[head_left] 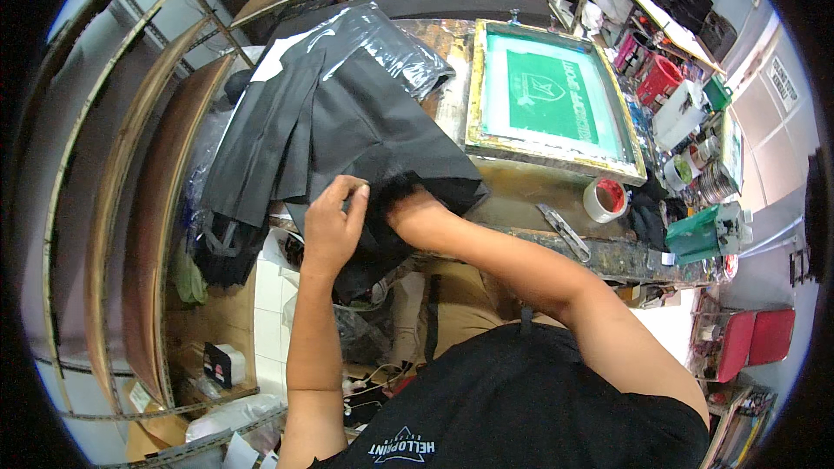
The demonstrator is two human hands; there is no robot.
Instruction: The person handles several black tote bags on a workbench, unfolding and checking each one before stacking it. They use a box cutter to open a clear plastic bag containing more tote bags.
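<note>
A black fabric bag (373, 122), which looks like a non-woven tote, lies spread at the near edge of the worktable. At its near opening, my left hand (334, 213) pinches the rim with curled fingers and thumb. My right hand (415, 215) reaches into the mouth of the bag; cloth covers its fingers. More black bags (252, 143) lie stacked to the left, one handle loop hanging over the table's edge. Beyond them sits a shiny black plastic wrapper (387, 43).
A wood-framed printing screen (556, 91) with a green stencil rests on the right of the table. Near it are a tape roll (605, 199) and a utility knife (563, 232). Tubs and containers (682, 113) crowd the far right. Curved-looking rack shelves (143, 200) stand at left.
</note>
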